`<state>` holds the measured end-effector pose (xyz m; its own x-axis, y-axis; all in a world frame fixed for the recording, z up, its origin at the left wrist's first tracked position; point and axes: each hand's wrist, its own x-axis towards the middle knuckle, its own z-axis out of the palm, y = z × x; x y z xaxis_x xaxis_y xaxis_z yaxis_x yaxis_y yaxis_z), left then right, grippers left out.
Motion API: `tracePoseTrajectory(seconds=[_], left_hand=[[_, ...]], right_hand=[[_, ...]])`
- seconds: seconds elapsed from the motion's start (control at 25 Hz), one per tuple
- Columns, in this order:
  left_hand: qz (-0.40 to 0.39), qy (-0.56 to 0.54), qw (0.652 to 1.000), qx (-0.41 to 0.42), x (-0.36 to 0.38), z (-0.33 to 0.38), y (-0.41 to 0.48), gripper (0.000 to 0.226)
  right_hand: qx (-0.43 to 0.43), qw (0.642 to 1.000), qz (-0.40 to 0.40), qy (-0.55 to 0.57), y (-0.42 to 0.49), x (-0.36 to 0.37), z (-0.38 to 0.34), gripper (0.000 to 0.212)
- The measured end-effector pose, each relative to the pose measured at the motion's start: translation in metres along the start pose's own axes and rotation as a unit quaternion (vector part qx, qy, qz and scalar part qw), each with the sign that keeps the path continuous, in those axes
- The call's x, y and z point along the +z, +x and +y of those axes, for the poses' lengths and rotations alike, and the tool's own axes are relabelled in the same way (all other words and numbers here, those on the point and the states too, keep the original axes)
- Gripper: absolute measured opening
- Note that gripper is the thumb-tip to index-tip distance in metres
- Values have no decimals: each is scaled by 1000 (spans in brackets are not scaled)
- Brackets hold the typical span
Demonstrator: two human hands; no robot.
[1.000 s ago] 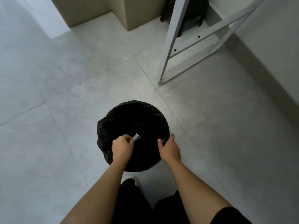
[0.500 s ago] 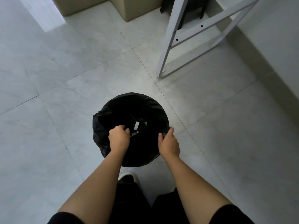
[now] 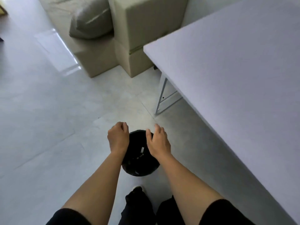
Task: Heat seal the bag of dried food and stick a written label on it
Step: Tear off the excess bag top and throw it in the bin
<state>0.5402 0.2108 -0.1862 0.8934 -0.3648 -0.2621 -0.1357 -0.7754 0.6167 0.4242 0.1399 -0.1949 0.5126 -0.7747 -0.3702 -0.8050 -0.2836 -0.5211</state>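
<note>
A round bin lined with a black bag (image 3: 139, 166) stands on the floor right in front of my feet. A small white scrap (image 3: 142, 150) lies inside it. My left hand (image 3: 117, 138) hovers above the bin's left side with its fingers loosely curled, holding nothing. My right hand (image 3: 158, 141) hovers over the bin's right side with relaxed fingers, also holding nothing. Neither the bag of dried food nor a label is in view.
A white table (image 3: 235, 75) fills the right side, with its white metal leg frame (image 3: 164, 96) underneath. A beige sofa (image 3: 129, 38) with a grey cushion (image 3: 91, 21) stands at the back. Pale floor tiles (image 3: 48, 127) stretch out to the left.
My left hand let go of the small white scrap, which now lies in the bin. Both hands have risen off the bin, and my view has lifted towards the table and sofa.
</note>
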Motion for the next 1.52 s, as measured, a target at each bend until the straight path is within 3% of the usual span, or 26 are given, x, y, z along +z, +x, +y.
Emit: tracePoseTrajectory(seconds=[0.16, 0.36, 0.56, 0.76, 1.08, 1.24, 1.4, 1.52], left_hand=[[39, -34, 993, 103, -112, 122, -5, 38], [-21, -47, 964, 260, -162, 262, -32, 35], [-139, -16, 887, 440, -123, 372, -136, 40], [-238, -20, 811, 535, -55, 414, -267, 45], [-349, 27, 713, 607, 97, 457, -474, 43], [-385, 60, 710, 586, 181, 478, -555, 38], [-422, 90, 750, 501, 234, 501, -590, 43], [-491, 121, 736, 451, 268, 519, -606, 55]], right_hand=[[-41, 994, 92, 47, -27, -129, -88, 52], [-18, 969, 248, -6, -53, -269, -113, 53], [86, 931, 352, -43, -115, -377, -30, 56], [221, 881, 418, -27, -210, -429, 91, 60], [368, 807, 460, -30, -346, -482, 325, 63], [408, 811, 418, -38, -392, -505, 446, 64], [442, 826, 349, -31, -421, -509, 522, 72], [494, 824, 268, 74, -426, -498, 567, 81]])
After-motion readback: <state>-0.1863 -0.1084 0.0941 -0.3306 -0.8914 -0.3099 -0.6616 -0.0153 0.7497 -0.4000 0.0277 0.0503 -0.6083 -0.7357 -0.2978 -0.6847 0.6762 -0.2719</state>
